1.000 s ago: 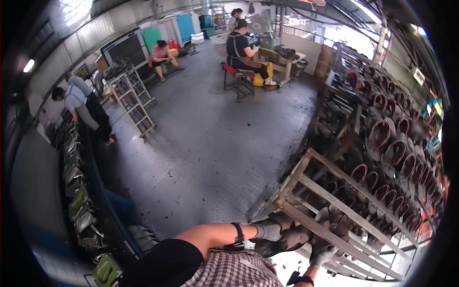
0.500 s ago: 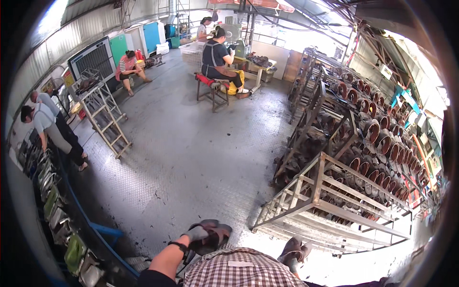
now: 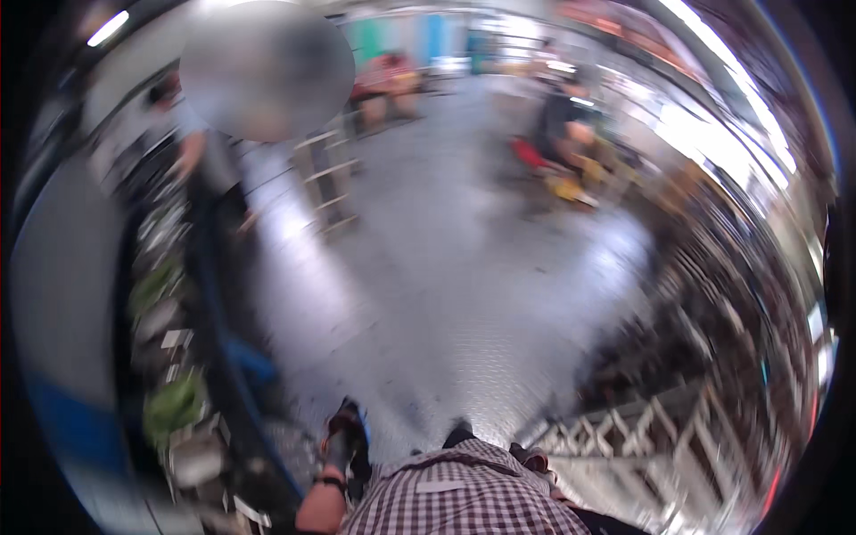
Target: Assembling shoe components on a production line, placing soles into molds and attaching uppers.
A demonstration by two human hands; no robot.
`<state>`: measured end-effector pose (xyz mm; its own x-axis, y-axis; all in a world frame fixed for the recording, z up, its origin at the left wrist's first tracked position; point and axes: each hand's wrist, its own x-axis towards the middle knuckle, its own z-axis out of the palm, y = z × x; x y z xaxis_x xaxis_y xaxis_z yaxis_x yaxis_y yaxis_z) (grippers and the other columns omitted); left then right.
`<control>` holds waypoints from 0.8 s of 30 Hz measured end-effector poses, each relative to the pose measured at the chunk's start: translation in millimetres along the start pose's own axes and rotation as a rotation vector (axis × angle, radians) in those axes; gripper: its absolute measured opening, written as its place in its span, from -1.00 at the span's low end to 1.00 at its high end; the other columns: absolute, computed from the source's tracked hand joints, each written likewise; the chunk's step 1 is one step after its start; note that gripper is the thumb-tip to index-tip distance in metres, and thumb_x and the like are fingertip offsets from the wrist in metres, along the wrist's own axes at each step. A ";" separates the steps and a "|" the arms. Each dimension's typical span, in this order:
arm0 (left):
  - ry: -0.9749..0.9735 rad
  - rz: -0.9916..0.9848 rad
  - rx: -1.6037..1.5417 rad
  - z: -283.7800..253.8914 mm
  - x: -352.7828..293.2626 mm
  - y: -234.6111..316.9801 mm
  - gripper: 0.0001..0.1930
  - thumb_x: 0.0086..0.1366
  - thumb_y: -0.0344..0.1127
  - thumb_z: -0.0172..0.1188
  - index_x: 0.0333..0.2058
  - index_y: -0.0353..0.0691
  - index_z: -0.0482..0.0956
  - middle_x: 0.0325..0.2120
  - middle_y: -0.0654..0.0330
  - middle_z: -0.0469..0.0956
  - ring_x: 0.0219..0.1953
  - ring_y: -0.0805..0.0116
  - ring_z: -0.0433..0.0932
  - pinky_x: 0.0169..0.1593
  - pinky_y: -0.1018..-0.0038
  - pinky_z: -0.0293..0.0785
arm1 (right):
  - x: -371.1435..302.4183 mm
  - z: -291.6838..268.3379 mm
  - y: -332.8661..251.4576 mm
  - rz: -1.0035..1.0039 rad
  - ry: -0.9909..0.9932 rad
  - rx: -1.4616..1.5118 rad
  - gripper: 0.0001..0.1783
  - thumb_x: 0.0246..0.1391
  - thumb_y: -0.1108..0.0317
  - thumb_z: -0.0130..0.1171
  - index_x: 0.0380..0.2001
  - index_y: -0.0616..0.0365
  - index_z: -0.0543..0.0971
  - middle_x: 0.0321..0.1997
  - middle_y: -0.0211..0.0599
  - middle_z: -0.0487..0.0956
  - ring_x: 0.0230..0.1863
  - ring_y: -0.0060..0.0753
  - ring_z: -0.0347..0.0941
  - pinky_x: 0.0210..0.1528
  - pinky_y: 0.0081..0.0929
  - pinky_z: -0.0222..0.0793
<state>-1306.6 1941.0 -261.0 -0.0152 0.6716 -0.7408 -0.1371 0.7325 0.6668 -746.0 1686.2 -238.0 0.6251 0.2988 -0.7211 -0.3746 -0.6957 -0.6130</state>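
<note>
My left hand, in a dark glove, hangs low at my left side below a black wristband. Its fingers are smeared by motion, and whether anything is in them does not show. Close by on its left runs a dark conveyor-like line with a blue edge, carrying grey and green moulds or shoe forms. My right hand, dark and small in the picture, is at my right side, partly behind my checked apron. Its fingers cannot be made out. A pale metal rack stands just beyond it.
Blurred racks of shoes line the right side. Ahead lies grey metal floor. A metal ladder-like stand is at far left, near a person bending over the line. Other people sit farther back. A round grey blur covers the upper left.
My view has swung left, so the room has shifted right and the line at left shows more. Both hands now sit closer to my body, and the picture has become blurred.
</note>
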 end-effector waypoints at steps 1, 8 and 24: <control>-0.016 0.010 -0.177 8.1 5.8 1.1 -0.56 0.44 -0.15 0.01 0.16 -0.29 0.51 0.12 0.14 0.52 0.13 0.29 0.47 0.22 0.37 0.37 | 43.0 15.5 -14.5 -0.030 -0.050 -0.115 -0.49 -0.02 0.19 0.41 -0.10 0.33 0.56 -0.12 -0.09 0.64 -0.22 -0.31 0.59 -0.20 -0.26 0.55; 0.511 -0.026 -0.351 -27.3 36.0 60.0 -0.68 0.38 -0.24 0.11 0.01 -0.24 0.60 -0.17 0.12 0.63 -0.09 0.24 0.60 -0.01 0.32 0.52 | 57.5 324.1 -246.0 -0.333 -0.579 -0.443 -0.39 0.20 -0.10 0.28 -0.11 0.34 0.55 -0.08 -0.05 0.66 -0.14 -0.20 0.60 -0.16 -0.14 0.50; 0.752 -0.335 -0.231 -10.5 100.5 166.6 -0.64 0.48 -0.12 -0.11 0.00 -0.17 0.56 -0.12 0.06 0.65 -0.14 0.18 0.62 -0.06 0.31 0.54 | 94.0 618.1 -516.1 -0.528 -0.861 -0.918 -0.41 0.17 -0.06 0.30 -0.05 0.29 0.55 -0.06 -0.10 0.66 -0.13 -0.23 0.59 -0.12 -0.17 0.50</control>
<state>-1341.4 2129.4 -225.2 -0.5802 0.1111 -0.8068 -0.4488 0.7831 0.4306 -917.3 2477.1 -189.1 -0.1968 0.7361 -0.6477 0.5705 -0.4513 -0.6862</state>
